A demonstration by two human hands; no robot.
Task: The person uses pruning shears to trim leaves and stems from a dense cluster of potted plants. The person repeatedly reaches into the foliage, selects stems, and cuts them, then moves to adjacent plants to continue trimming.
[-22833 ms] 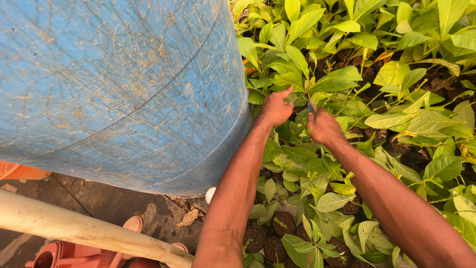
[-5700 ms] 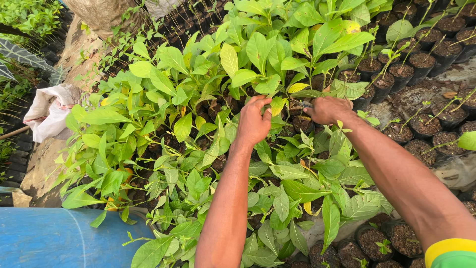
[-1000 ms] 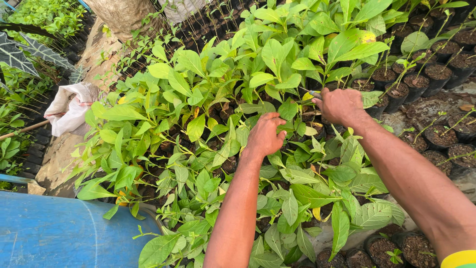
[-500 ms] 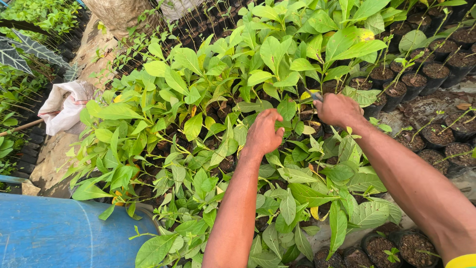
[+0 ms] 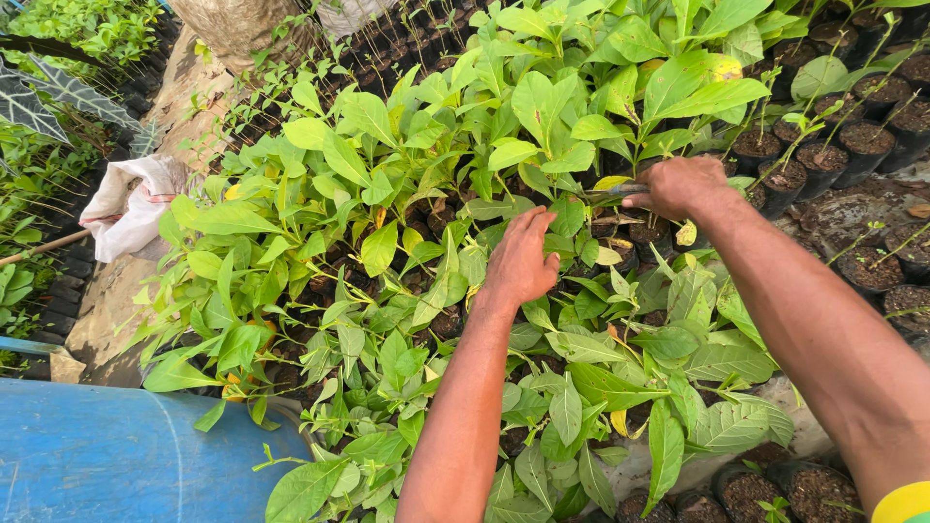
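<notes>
— How are the hands placed?
— The left hand (image 5: 520,260) is opened flat among the seedlings (image 5: 465,242). The right hand (image 5: 678,186) is closed around a small dark tool (image 5: 612,194), held just above the leaves.
— And nearby?
— A blue barrel (image 5: 116,455) is seen at the lower left.

- At your lower left you have the curved top of a blue barrel (image 5: 107,455).
- To your left a white sack (image 5: 131,203) lies crumpled on the bare ground, with a pale pole (image 5: 39,249) just beside it.
- At your upper right stand rows of small black pots (image 5: 857,145) filled with dark soil, some holding thin sprouts.
- At the top, a tree trunk (image 5: 237,24) rises.
</notes>
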